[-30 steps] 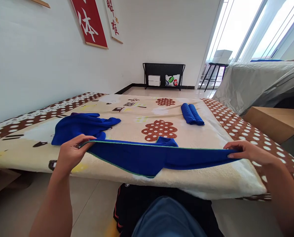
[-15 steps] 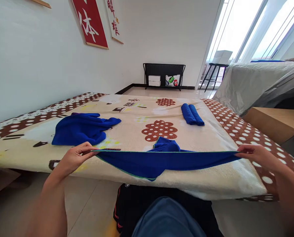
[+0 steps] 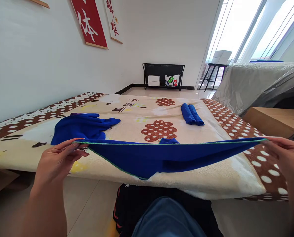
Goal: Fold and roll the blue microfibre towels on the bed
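Stretching a blue cloth point(image 3: 134, 159) sideways over the near part of the bed, left hand point(image 3: 57, 159) at its left end, right hand point(image 3: 286, 154) at its right end. Both grips pinched, thumb to fingertips, cloth edge between; left hand's spare fingers loosely curled, right hand's partly hidden. Green-stitched top edge runs nearly straight from hand to hand; lower edge droops to a blunt tip left of center, just short of the blanket point(image 3: 127, 131)'s near edge in view. Right hand sits over the dotted right border. Left hand is just beside a crumpled blue heap point(image 3: 75, 126), near side; touching or not, cannot tell. Wide cream stretch of blanket separates heap from rolls at far right. Wall point(image 3: 50, 65) bounds the left; brown box point(image 3: 280, 118) sits past the right border.

Counts: one stretched cloth, one heap (pieces in it, cannot tell), two blue rolls point(image 3: 192, 114) side by side, touching. One small blue fold point(image 3: 168, 140) shows behind the stretched edge; same cloth or another, cannot tell. Far end: one black rack point(image 3: 163, 69), one stool point(image 3: 214, 65). Two brown flower prints on the blanket.
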Demonstrator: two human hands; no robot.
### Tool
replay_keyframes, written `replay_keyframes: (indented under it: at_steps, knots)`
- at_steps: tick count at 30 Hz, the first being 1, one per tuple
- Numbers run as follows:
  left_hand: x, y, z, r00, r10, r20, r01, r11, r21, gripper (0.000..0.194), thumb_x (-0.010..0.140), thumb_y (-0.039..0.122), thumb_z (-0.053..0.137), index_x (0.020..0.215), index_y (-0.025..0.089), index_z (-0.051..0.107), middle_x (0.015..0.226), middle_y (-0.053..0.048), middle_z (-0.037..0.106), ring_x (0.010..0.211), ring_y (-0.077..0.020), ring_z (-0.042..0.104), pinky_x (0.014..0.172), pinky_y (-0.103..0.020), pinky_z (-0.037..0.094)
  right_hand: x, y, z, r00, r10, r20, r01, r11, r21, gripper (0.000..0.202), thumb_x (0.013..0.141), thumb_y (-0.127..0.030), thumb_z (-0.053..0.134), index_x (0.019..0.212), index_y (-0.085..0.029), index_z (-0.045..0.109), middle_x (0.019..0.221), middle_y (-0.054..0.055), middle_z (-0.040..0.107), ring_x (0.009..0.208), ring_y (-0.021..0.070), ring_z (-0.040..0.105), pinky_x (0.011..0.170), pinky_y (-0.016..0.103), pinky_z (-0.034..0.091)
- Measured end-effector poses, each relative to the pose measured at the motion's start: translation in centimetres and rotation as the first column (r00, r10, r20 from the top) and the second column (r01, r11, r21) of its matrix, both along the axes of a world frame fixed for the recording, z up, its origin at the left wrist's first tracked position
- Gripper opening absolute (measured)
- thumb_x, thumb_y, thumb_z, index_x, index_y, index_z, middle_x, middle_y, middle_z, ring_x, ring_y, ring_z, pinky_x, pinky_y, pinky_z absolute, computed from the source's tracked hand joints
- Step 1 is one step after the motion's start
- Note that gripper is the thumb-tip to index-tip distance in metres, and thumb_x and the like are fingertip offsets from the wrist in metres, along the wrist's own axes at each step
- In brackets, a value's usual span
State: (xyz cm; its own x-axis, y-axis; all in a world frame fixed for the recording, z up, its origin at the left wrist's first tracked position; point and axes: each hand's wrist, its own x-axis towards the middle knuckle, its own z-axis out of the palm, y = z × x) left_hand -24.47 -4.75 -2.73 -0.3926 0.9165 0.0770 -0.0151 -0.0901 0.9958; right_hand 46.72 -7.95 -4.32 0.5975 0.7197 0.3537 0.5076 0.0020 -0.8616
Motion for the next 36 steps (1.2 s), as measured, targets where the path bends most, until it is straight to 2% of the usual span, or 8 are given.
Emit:
replay_keyframes:
  at_steps: [3,7,13,18,25,28,32,36]
  knots:
    - [0.3,0.0,0.4,0.999,-0.002,0.039,0.002,1.0,0.01,0.031,0.072,0.038,0.085,0.101,0.029,0.075,0.077,0.002,0.077,0.071,-0.0204,0.072,0.07,-0.031,0.053,-0.3,-0.1,0.5,0.957,0.14,-0.256,-0.103,0.983,0.154,0.043,0.057,-0.05,0.089,0.092,-0.031,0.074,0.073,0.008,0.057,0.058,0.0121,0.047,0.057,0.038,0.037]
    - [1.3,-0.3,1.1,0.995,-0.02,0.096,0.013,0.997,0.077,0.031,0.073,0.036,0.085,0.102,0.028,0.075,0.074,0.0,0.076,0.076,-0.0225,0.072,0.062,-0.028,0.047,-0.2,-0.3,1.0,0.933,0.247,-0.26,-0.172,0.945,0.28,0.038,0.063,-0.053,0.086,0.089,-0.031,0.071,0.074,0.007,0.053,0.058,0.012,0.047,0.056,0.039,0.034]
    - [2.3,0.4,1.5,0.989,-0.075,0.127,0.057,0.988,0.142,0.031,0.074,0.031,0.085,0.103,0.027,0.075,0.088,-0.001,0.077,0.08,-0.0237,0.073,0.056,-0.026,0.047,0.4,0.6,1.0,0.936,0.223,-0.274,-0.103,0.914,0.393,0.042,0.062,-0.051,0.088,0.092,-0.027,0.07,0.08,0.007,0.059,0.066,0.0136,0.061,0.068,0.037,0.051]
    - [3.6,6.4,-1.6,0.946,-0.173,0.273,0.174,0.984,0.02,0.027,0.073,0.02,0.081,0.098,0.017,0.071,0.096,-0.009,0.078,0.087,-0.0312,0.076,0.056,-0.029,0.058,1.1,5.2,-2.0,0.787,0.364,-0.498,-0.307,0.931,0.195,0.052,0.054,-0.04,0.09,0.095,-0.02,0.065,0.09,0.006,0.07,0.07,0.0182,0.069,0.061,0.027,0.057]
    - [9.0,14.0,-6.2,0.86,-0.134,0.492,0.253,0.95,-0.185,0.013,0.091,0.006,0.049,0.084,0.014,0.056,0.082,-0.014,0.073,0.078,-0.0289,0.075,0.07,-0.046,0.062,-0.8,11.9,-6.1,0.529,0.31,-0.79,-0.532,0.847,-0.024,0.015,0.082,-0.015,0.061,0.097,-0.012,0.064,0.101,0.018,0.072,0.088,0.027,0.073,0.081,0.046,0.057]
    - [10.4,17.1,-4.6,0.853,-0.133,0.505,0.234,0.962,-0.142,0.018,0.093,0.006,0.042,0.082,0.014,0.054,0.08,-0.014,0.071,0.082,-0.0277,0.074,0.08,-0.051,0.061,-1.7,14.8,-5.0,0.55,0.338,-0.763,-0.445,0.892,0.075,0.019,0.091,-0.013,0.044,0.086,-0.009,0.062,0.086,0.02,0.072,0.083,0.0227,0.072,0.083,0.046,0.055]
    - [11.1,20.6,1.1,0.847,-0.142,0.513,0.133,0.99,0.054,0.019,0.099,0.011,0.039,0.088,0.019,0.053,0.085,-0.005,0.071,0.092,-0.0188,0.072,0.094,-0.046,0.057,-2.0,18.1,-0.3,0.612,0.454,-0.648,-0.286,0.89,0.355,0.022,0.096,-0.015,0.042,0.078,-0.015,0.055,0.09,0.013,0.073,0.085,0.0102,0.07,0.092,0.036,0.05]
    - [10.3,20.4,7.2,0.868,-0.343,0.358,0.116,0.843,0.525,0.003,0.099,0.018,0.049,0.097,0.021,0.049,0.109,-0.001,0.071,0.107,-0.0155,0.067,0.103,-0.047,0.051,-1.7,18.2,5.5,0.663,0.626,-0.41,-0.214,0.684,0.697,0.013,0.091,-0.018,0.056,0.078,-0.017,0.052,0.098,0.005,0.073,0.093,0.0081,0.069,0.097,0.041,0.045]
